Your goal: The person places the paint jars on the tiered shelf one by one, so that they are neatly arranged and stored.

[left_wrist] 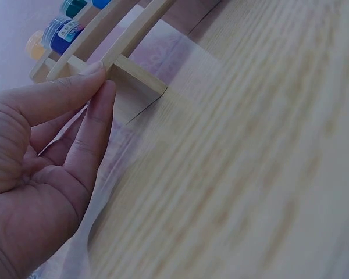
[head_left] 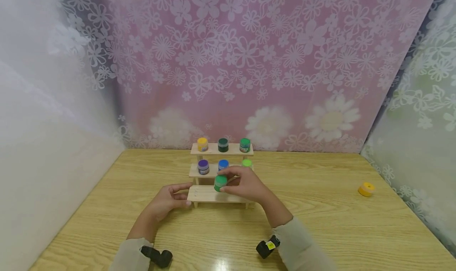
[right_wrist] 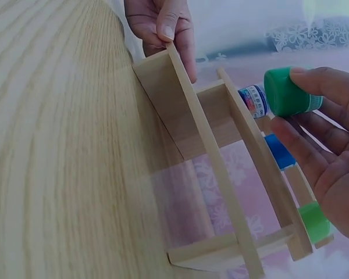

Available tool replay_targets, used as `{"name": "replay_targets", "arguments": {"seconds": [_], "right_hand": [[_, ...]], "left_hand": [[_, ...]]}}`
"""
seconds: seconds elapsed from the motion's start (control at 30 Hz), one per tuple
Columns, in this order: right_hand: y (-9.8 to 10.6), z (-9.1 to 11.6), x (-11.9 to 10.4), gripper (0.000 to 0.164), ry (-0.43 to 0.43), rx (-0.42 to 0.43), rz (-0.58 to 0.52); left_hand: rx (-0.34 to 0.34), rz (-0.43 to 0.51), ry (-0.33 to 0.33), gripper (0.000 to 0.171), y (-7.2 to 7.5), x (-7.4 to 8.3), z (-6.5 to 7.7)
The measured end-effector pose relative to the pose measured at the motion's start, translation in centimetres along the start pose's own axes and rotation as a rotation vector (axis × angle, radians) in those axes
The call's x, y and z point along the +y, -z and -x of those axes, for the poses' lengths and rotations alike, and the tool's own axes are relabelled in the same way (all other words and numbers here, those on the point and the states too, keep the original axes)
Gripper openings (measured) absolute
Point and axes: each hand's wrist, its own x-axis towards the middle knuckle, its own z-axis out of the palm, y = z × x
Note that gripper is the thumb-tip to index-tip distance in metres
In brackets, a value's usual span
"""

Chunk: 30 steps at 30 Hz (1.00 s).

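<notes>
My right hand [head_left: 246, 184] pinches a green-lidded paint jar [head_left: 221, 182] between thumb and fingers, above the lowest tier of a three-tier wooden display rack [head_left: 203, 193]. In the right wrist view this jar [right_wrist: 286, 92] is tilted and apart from the rack. With thumb and fingertips my left hand [head_left: 164, 201] pinches the left end of the lowest tier; the left wrist view shows the grip at the rack's corner [left_wrist: 138, 78]. The middle tier carries purple [head_left: 203, 166], blue [head_left: 223, 165] and light green [head_left: 247, 163] jars, the last two partly hidden by my right hand.
Yellow [head_left: 202, 144], dark green [head_left: 223, 145] and green [head_left: 244, 145] jars stand on the top tier. Far to the right, a yellow-orange jar [head_left: 366, 189] lies on the wood-grain table [head_left: 313, 207]. A flowered pink curtain [head_left: 228, 65] hangs behind the rack.
</notes>
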Motion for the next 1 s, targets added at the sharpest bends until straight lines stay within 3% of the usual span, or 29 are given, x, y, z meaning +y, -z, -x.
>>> {"name": "replay_targets", "arguments": {"seconds": [0.43,0.8,1.0], "right_hand": [[-2.2,-0.7,0.6,0.037,-0.087,-0.014,0.141],[-2.9,-0.7,0.7,0.037,-0.157,-0.035,0.199],[-3.2,-0.6,0.8,0.036,-0.151,-0.028,0.239]], "left_hand": [[-0.005,0.008,-0.002,0.069,0.0,0.0,0.0],[-0.002,0.017,0.009,0.068,-0.1,0.0,-0.2],[0.003,0.01,0.013,0.068,0.0,-0.2,-0.1]]}}
